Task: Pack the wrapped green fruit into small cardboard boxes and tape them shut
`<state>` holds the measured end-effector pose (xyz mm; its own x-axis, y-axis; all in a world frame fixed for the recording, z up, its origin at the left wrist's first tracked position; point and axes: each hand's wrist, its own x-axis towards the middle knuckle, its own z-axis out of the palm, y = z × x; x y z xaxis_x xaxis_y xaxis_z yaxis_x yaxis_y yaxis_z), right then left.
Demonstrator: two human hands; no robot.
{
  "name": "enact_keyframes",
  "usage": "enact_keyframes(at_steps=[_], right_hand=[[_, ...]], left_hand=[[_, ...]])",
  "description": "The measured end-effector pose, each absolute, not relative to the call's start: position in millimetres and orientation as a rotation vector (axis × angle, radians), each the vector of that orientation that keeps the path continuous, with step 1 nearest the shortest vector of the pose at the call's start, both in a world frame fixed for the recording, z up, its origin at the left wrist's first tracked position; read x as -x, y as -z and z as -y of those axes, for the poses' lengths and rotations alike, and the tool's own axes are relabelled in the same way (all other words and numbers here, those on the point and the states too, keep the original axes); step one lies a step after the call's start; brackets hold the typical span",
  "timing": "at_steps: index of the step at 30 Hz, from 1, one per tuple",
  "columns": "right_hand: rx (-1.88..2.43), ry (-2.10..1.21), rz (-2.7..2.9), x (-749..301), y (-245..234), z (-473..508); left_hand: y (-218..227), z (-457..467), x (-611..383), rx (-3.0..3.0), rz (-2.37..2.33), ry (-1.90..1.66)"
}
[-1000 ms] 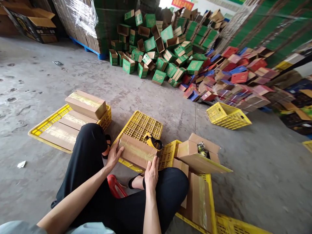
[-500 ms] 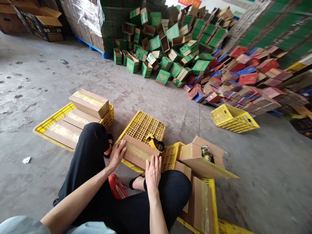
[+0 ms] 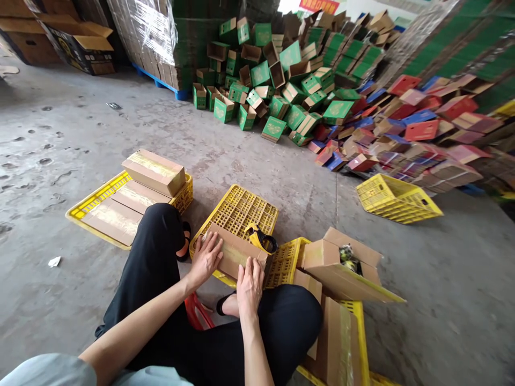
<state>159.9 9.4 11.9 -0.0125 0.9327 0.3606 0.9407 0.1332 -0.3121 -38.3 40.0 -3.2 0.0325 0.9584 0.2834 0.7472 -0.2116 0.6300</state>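
A closed cardboard box [image 3: 233, 252] with clear yellowish tape along its top lies on an upturned yellow plastic crate [image 3: 245, 206] in front of me. My left hand [image 3: 206, 260] rests on the left part of the box, fingers stretched over the taped top. On the near right part of the same box lies my right hand [image 3: 250, 281], its fingers extended and flat. Just behind the box, a yellow-and-black tape dispenser [image 3: 261, 238] sits on the crate. Neither hand is wrapped round anything.
At left, a yellow crate [image 3: 76, 206] holds taped boxes, with another box [image 3: 155, 171] on top. To the right, an open carton [image 3: 333, 262] with dark and yellowish contents rests on a crate of boxes. Green cartons [image 3: 273, 128] and a yellow crate [image 3: 396, 198] stand farther off.
My left hand has slid from the box's left end further onto its taped top. My right hand stays at the near right side. The whole view has shifted slightly.
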Motion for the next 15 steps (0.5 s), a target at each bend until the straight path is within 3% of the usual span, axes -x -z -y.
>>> enact_keyframes(at_steps=[15], right_hand=[[1.751, -0.093, 1.97, -161, -20, -9]], left_hand=[[-15, -28, -18, -2.338, -1.427, -0.689]])
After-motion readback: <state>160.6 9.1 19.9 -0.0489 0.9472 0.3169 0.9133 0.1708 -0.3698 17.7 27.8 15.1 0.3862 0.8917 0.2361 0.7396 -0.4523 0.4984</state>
